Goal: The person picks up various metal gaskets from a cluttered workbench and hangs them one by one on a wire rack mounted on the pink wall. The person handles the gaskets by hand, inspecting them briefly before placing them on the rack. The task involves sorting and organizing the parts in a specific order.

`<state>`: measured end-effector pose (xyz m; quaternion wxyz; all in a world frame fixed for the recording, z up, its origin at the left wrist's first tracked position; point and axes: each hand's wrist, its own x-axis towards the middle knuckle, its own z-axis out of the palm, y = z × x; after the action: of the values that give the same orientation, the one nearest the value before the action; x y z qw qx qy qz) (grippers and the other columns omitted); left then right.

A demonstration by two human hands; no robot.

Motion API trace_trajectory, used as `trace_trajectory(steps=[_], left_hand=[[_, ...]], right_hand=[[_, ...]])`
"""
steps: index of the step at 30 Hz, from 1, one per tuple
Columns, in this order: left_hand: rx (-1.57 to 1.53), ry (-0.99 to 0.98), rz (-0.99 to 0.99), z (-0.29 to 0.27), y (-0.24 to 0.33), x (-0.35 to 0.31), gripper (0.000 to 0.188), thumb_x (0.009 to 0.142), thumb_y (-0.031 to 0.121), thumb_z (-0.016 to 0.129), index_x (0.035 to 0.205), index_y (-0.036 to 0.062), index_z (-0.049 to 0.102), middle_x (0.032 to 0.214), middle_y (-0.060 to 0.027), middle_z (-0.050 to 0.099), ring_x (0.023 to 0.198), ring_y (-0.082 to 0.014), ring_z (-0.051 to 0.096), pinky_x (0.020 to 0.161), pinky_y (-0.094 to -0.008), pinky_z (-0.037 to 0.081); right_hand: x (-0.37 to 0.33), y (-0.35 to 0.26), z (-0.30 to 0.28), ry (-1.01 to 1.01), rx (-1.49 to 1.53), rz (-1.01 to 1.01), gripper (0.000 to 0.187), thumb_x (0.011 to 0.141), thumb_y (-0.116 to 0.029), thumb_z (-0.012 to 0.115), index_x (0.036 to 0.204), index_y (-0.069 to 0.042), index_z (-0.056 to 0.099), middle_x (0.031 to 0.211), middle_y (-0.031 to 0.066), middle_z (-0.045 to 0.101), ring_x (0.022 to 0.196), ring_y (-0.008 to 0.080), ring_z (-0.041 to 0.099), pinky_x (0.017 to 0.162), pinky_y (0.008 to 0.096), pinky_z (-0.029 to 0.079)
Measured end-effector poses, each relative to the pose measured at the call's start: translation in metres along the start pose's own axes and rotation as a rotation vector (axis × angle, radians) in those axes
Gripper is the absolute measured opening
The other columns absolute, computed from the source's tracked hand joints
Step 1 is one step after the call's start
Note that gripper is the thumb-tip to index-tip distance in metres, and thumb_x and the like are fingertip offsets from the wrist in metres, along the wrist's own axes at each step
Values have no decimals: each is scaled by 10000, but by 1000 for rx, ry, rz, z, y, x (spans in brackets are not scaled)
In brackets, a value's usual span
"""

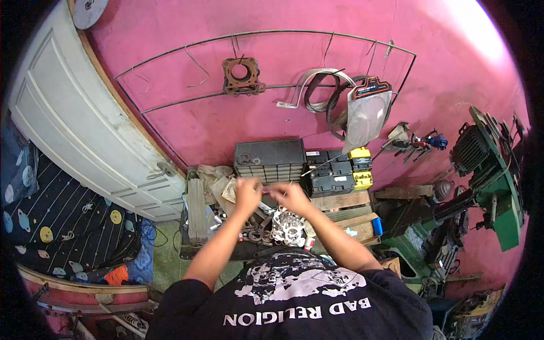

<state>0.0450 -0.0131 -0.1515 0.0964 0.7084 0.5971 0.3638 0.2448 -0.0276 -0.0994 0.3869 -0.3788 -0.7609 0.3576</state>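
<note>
Over the workbench, my left hand (248, 195) and my right hand (290, 197) are raised close together with their fingers bent inward. Between the fingertips there seems to be a small thin piece, too small and blurred to name. Both hands look closed in a pinch. Below them on the bench lie silvery metal engine parts (292, 231), with dark round parts (258, 234) to their left. A crumpled beige cloth (212, 184) lies beyond my left hand.
Behind the hands stand a black drawer cabinet (269, 153), black batteries (330, 180) and yellow-topped boxes (362, 180). A rusty engine cylinder (241, 77) and a plastic package (364, 119) hang from a wall rack. At right is a green machine (501, 212); at left, a white door (85, 113).
</note>
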Motion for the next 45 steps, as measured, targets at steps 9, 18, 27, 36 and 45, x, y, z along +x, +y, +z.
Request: trace_trajectory(steps=[9,18,27,36,45], left_hand=[[305,-717,235,66,16,-176,843,705,451,810,1432,148,509,1517,-61,438,1193,-307,462,930,-531,361],[359,-538,333,80,13,-183,451,764,336,767,1190,209,693,1384,-54,554,1187,-290,471,917,-528,356],[80,-269,336,48,18,-155,156,853,271,707,992,228,765,1130,30,698,1035,-200,565,911,-476,351],[-428,-41,-229,14,12,-101,139,843,142,765,944,48,750,932,-135,728,814,-264,668,780,-367,519],[-1197,-236,-574,-28,6,-86,144,950,150,694,985,10,704,902,2,687,825,-75,592,781,-246,467]], right_hand=[[-168,123,25,-613,-812,435,1094,592,-543,877,1529,-354,345,1589,96,335,1445,442,264,1056,672,292],[-182,135,41,-598,-973,319,848,740,-460,781,1488,-248,444,1559,127,385,1386,354,373,1062,635,315],[-158,102,22,-544,-912,312,555,838,-394,686,1354,-213,593,1280,57,634,1204,283,555,985,641,369],[-95,45,16,80,-536,231,211,961,-234,590,826,-78,635,707,108,620,792,284,618,802,463,419],[-61,8,25,177,230,428,294,1049,-217,504,856,-2,563,742,-18,544,713,84,463,656,286,411]])
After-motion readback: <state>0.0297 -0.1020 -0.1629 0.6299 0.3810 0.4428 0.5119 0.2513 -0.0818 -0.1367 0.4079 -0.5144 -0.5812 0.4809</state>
